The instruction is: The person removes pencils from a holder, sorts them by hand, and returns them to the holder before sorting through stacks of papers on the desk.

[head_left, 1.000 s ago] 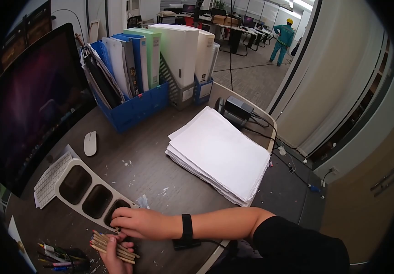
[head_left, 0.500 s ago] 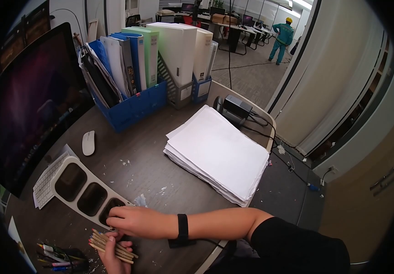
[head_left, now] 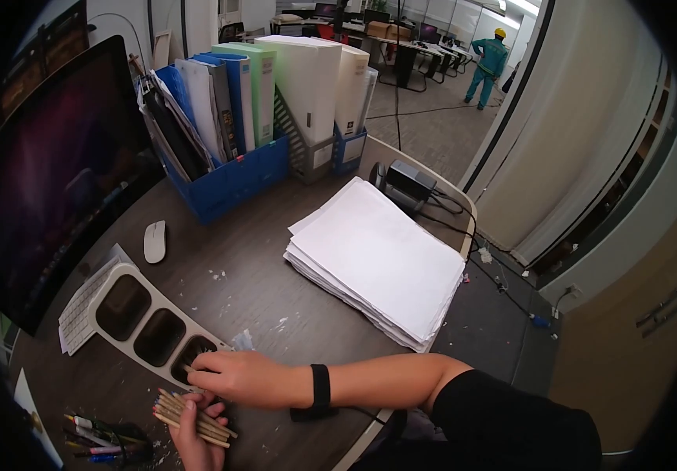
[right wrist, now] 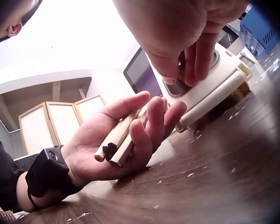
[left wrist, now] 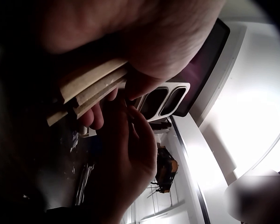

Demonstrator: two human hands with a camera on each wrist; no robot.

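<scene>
Several wooden coloured pencils [head_left: 197, 422] lie bundled in my left hand [head_left: 191, 443], thumb across them and fingers curled below. Their cut ends [right wrist: 115, 154] point toward the wrist in the right wrist view. Just above it, my right hand [head_left: 240, 378] reaches over the near compartment of a pale three-compartment desk holder [head_left: 158, 304]. Its thumb and fingertips pinch a pencil [head_left: 189, 366] at that compartment, mostly hidden by the fingers. The other two compartments look dark inside.
A black pen cup [head_left: 134, 446] stands at the near left. A keyboard [head_left: 87, 310], mouse [head_left: 155, 242] and monitor [head_left: 56, 188] are behind the holder. A paper stack [head_left: 378, 259] lies to the right, a blue file rack [head_left: 236, 180] at the back. White scraps dot the desk.
My right hand has shifted slightly at the near compartment, exposing more of its opening and a bit of pencil at the fingertips. My left hand keeps hold of the bundle.
</scene>
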